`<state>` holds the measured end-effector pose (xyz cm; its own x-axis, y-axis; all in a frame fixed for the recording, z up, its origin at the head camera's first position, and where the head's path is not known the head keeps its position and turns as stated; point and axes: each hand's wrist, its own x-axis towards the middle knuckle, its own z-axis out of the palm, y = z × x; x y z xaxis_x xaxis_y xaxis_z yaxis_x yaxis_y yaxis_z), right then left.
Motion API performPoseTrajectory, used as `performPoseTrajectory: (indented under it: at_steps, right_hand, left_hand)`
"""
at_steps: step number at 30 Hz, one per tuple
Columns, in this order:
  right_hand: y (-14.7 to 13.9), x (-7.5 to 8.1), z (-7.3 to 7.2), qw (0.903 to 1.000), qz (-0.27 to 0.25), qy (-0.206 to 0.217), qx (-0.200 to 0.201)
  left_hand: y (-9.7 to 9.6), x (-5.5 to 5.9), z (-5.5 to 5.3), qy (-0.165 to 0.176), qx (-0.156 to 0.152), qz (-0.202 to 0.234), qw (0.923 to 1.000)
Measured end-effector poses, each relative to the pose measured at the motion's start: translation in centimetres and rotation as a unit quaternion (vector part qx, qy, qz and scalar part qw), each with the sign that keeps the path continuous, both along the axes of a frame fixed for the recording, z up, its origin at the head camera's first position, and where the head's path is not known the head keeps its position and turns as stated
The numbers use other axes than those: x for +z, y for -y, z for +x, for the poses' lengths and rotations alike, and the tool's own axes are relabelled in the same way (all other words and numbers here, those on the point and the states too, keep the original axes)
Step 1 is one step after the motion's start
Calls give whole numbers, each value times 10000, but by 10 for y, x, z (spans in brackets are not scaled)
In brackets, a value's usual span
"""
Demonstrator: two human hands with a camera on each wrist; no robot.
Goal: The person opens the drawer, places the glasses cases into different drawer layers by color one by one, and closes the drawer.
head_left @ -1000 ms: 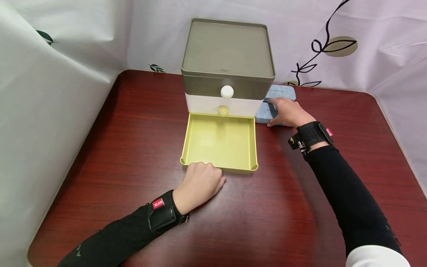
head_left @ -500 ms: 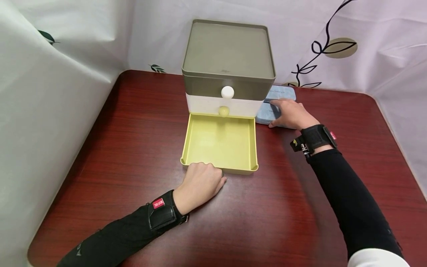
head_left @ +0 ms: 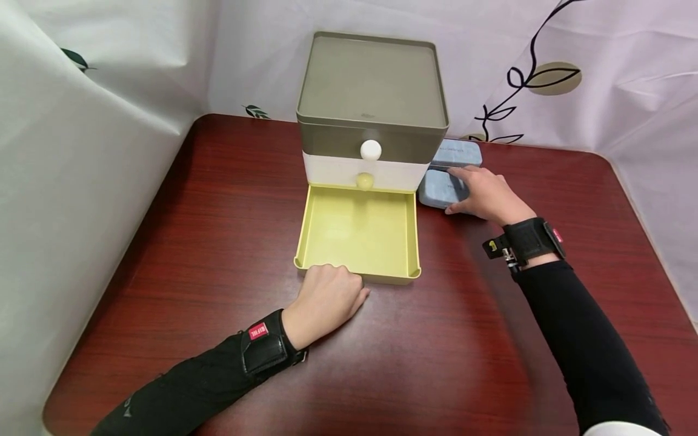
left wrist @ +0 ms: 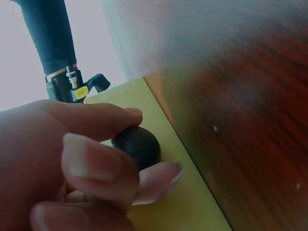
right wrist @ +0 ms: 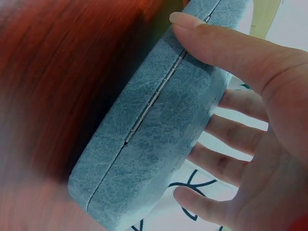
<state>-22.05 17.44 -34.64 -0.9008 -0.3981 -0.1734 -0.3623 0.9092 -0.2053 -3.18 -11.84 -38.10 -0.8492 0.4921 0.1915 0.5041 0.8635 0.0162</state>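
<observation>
In the head view a drawer box [head_left: 376, 82] with a grey-green top stands at the back of the table. Its yellow bottom drawer [head_left: 357, 230] is pulled out, with nothing inside. My left hand [head_left: 327, 301] is at the drawer's front; the left wrist view shows its thumb and a finger pinching a dark round knob [left wrist: 139, 147]. To the right of the box, my right hand [head_left: 482, 192] grips a blue hinged glasses case [head_left: 440, 188], thumb at the near side and fingers over the far side. The metal hinge of this glasses case [right wrist: 144, 115] faces the right wrist camera.
A second blue case [head_left: 458, 152] lies just behind the gripped one, beside the box. White [head_left: 371, 150] and yellow [head_left: 365, 180] knobs stick out above the open drawer. White patterned cloth [head_left: 262, 60] hangs behind the reddish wooden table [head_left: 229, 242].
My right hand has moved a little to the right and nearer, and the gripped glasses case has shifted with it, showing more of its left end. The left hand and drawer stay put.
</observation>
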Motion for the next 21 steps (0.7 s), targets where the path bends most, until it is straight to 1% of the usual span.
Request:
performPoseTrajectory:
  at_steps: [7, 13, 21]
  right_hand:
    - [-2, 5, 12, 9999, -61, 63, 57]
    - [-1, 10, 22, 9998, -14, -45, 182]
    - [4, 22, 35, 9996, 36, -126, 263]
  left_hand:
    - [0, -1, 0, -29, -15, -14, 10000]
    - [0, -1, 0, -43, -21, 9, 10000]
    - [0, -1, -1, -31, -19, 0, 10000]
